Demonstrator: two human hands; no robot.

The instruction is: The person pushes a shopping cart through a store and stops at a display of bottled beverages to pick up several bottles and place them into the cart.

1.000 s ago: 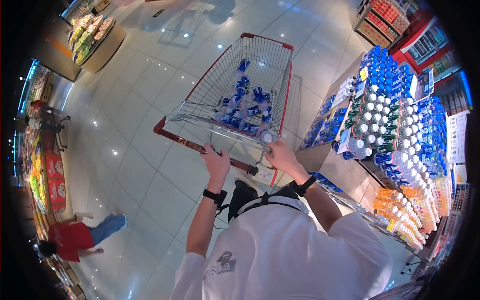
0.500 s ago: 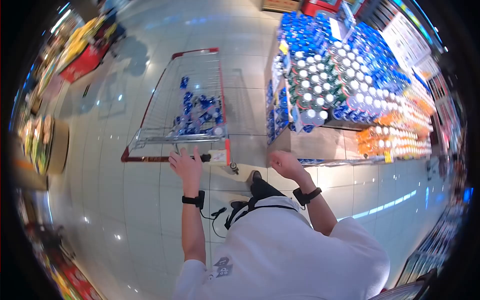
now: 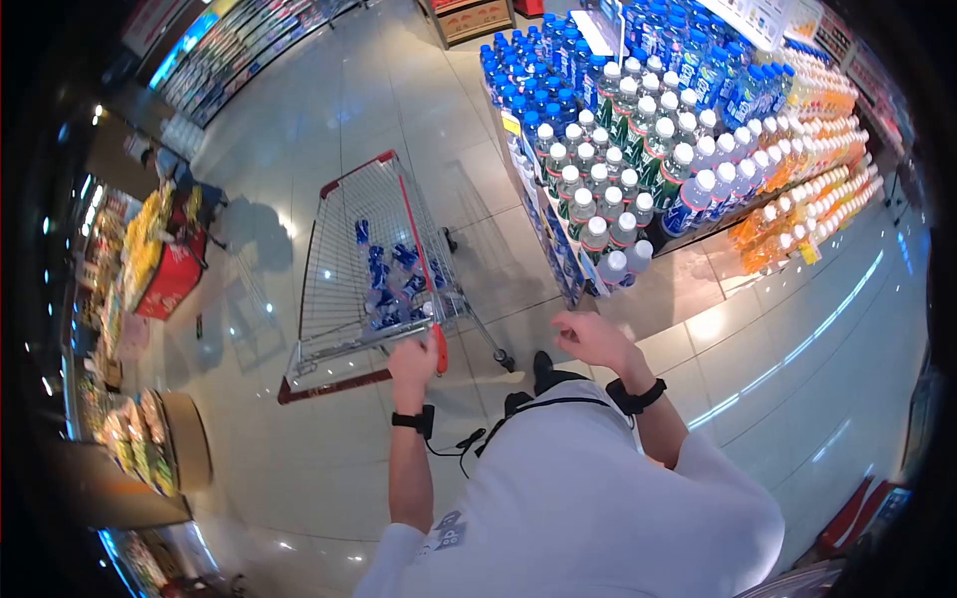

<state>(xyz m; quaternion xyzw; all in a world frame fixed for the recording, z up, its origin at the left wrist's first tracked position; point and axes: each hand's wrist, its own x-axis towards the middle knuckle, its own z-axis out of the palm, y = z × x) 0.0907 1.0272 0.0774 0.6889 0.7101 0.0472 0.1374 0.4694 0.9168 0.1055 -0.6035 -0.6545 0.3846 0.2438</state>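
Observation:
My left hand (image 3: 412,365) is closed on the handle of a metal shopping cart (image 3: 334,264), near the handle's right end beside a red end piece (image 3: 441,349). Several blue-capped bottles (image 3: 394,284) lie in a heap inside the cart, at the end closest to me. To the right, my right hand (image 3: 590,339) hovers in the air with loosely bent fingers, and nothing shows in it. It is just in front of the near corner of a bottle display, where white-capped bottles (image 3: 595,234) stand upright in rows.
Blue-capped bottles (image 3: 538,85) fill the display's far side, and orange drink bottles (image 3: 788,234) its right. A red stand (image 3: 174,279) with yellow packs is at left, near a round-ended produce shelf (image 3: 184,439). Tiled floor (image 3: 299,478) runs between.
My left hand has gone from spread fingers over the cart handle to closed on it. The view has turned; the cart appears angled and the bottle display looks closer.

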